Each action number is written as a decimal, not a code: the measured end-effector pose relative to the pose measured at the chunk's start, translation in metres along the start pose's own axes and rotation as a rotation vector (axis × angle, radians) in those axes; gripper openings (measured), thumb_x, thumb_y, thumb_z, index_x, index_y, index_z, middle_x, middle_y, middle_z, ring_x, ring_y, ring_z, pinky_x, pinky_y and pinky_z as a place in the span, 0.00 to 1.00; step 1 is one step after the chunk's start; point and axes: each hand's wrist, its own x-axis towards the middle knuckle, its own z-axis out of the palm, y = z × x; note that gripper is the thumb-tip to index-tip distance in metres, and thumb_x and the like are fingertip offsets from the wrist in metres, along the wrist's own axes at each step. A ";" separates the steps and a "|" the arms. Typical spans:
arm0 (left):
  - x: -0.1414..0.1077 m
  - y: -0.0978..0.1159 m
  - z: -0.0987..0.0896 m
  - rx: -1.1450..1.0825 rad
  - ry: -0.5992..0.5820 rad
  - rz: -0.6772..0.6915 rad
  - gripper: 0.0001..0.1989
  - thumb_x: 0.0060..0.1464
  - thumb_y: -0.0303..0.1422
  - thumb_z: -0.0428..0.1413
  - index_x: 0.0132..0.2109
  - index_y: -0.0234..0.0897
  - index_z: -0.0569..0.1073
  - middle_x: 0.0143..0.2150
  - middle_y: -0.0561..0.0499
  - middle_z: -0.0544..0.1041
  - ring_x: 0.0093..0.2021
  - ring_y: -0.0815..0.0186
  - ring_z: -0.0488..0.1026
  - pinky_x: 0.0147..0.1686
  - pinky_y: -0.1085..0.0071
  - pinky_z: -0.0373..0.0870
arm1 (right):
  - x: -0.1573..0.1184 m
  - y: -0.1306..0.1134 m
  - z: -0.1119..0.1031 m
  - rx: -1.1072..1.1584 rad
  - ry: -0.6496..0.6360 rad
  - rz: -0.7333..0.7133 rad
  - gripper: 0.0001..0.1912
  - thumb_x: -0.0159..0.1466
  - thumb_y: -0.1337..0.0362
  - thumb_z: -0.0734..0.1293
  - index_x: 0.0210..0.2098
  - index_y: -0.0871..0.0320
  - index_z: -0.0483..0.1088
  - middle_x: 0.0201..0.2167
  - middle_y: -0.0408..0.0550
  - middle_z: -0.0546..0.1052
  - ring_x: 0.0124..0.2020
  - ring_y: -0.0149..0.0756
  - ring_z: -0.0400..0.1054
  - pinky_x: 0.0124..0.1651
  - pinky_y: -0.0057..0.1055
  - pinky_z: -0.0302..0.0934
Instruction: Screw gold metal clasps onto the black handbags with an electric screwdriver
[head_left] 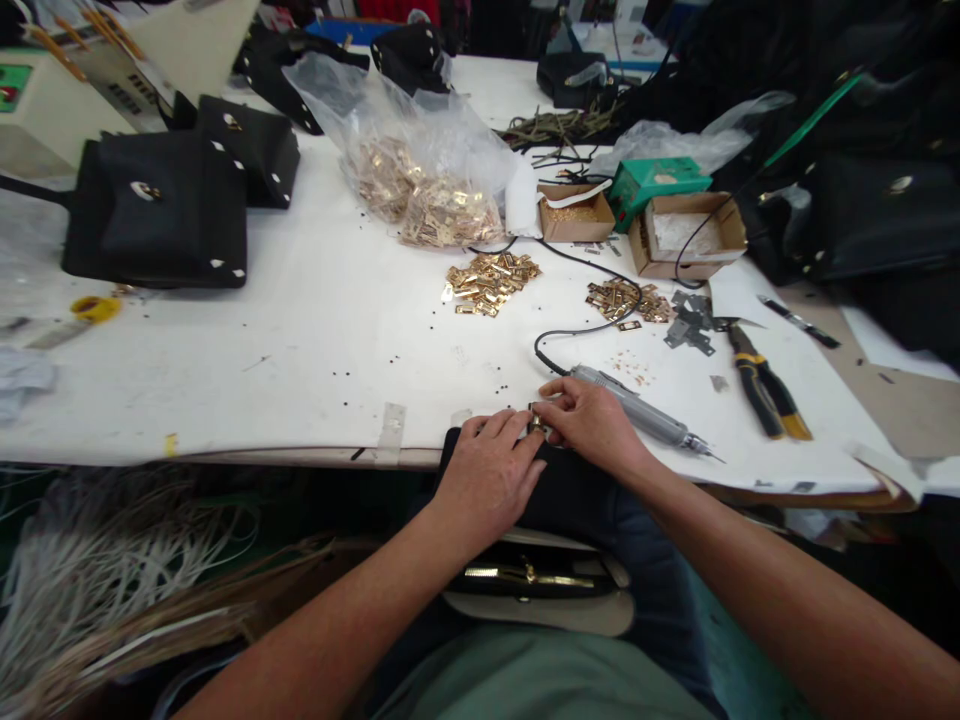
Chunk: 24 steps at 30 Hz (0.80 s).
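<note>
In my lap lies a black bag, its mouth gaping to show a pale lining and a gold zipper. The bag's black flap reaches up to the table edge. My left hand is closed over that flap, fingers on top and thumb to the right. Against the flap's edge, my right hand pinches a small gold metal fitting; the fingertips partly cover it. Just beyond the right hand rests a grey electric screwdriver with a black cord, its bit pointing right.
Gold plates lie in two piles near dark metal plates. Pliers are at the right. Behind stand small cardboard boxes, a green box and a plastic bag of gold parts. Black bags stand left.
</note>
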 end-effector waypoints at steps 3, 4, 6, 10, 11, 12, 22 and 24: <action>0.000 0.001 -0.001 -0.014 -0.010 -0.004 0.17 0.67 0.36 0.53 0.60 0.39 0.71 0.65 0.44 0.70 0.65 0.52 0.65 0.60 0.50 0.62 | 0.002 0.001 0.000 0.024 -0.006 -0.004 0.06 0.64 0.62 0.69 0.39 0.57 0.77 0.25 0.44 0.80 0.20 0.33 0.73 0.25 0.27 0.65; 0.000 0.001 -0.002 -0.019 -0.013 -0.006 0.17 0.66 0.36 0.53 0.60 0.39 0.71 0.65 0.43 0.70 0.65 0.52 0.65 0.60 0.50 0.62 | 0.002 0.002 -0.001 0.024 -0.018 -0.011 0.06 0.64 0.62 0.69 0.36 0.57 0.77 0.25 0.44 0.80 0.20 0.33 0.73 0.24 0.27 0.65; 0.000 0.001 -0.003 -0.026 -0.017 -0.007 0.18 0.66 0.37 0.54 0.60 0.39 0.70 0.65 0.42 0.70 0.65 0.51 0.65 0.60 0.49 0.62 | 0.001 0.003 -0.003 0.032 -0.047 -0.022 0.08 0.65 0.60 0.68 0.36 0.57 0.78 0.23 0.44 0.79 0.21 0.33 0.74 0.25 0.27 0.65; 0.000 0.002 -0.004 -0.042 -0.024 -0.010 0.20 0.65 0.37 0.54 0.61 0.38 0.70 0.66 0.41 0.69 0.65 0.50 0.65 0.60 0.49 0.62 | -0.003 0.004 -0.008 0.039 -0.081 -0.007 0.13 0.65 0.59 0.66 0.43 0.55 0.81 0.21 0.42 0.78 0.22 0.34 0.73 0.26 0.27 0.64; 0.000 0.002 -0.004 -0.045 -0.023 -0.013 0.20 0.65 0.37 0.55 0.61 0.38 0.70 0.66 0.40 0.69 0.65 0.50 0.65 0.61 0.49 0.62 | -0.003 0.003 -0.008 0.028 -0.076 -0.003 0.13 0.65 0.60 0.66 0.43 0.55 0.81 0.21 0.42 0.78 0.22 0.34 0.73 0.26 0.27 0.64; -0.001 0.002 -0.004 -0.049 -0.021 -0.016 0.20 0.64 0.37 0.55 0.61 0.38 0.70 0.66 0.40 0.69 0.65 0.50 0.64 0.61 0.49 0.62 | -0.003 0.003 -0.008 0.010 -0.068 -0.005 0.13 0.65 0.60 0.66 0.44 0.55 0.81 0.21 0.42 0.78 0.22 0.34 0.72 0.26 0.28 0.64; 0.000 0.001 -0.005 -0.053 -0.039 -0.021 0.22 0.64 0.39 0.55 0.62 0.38 0.69 0.68 0.42 0.68 0.66 0.49 0.63 0.62 0.48 0.60 | 0.000 -0.002 -0.003 -0.098 -0.016 -0.070 0.12 0.64 0.62 0.66 0.41 0.56 0.81 0.27 0.43 0.81 0.21 0.32 0.72 0.29 0.29 0.65; 0.001 0.001 -0.005 -0.055 -0.041 -0.024 0.22 0.64 0.39 0.56 0.62 0.37 0.69 0.68 0.42 0.68 0.66 0.49 0.63 0.62 0.48 0.60 | 0.001 -0.002 -0.003 -0.103 -0.018 -0.070 0.12 0.64 0.62 0.66 0.41 0.56 0.81 0.26 0.42 0.81 0.21 0.32 0.72 0.29 0.29 0.65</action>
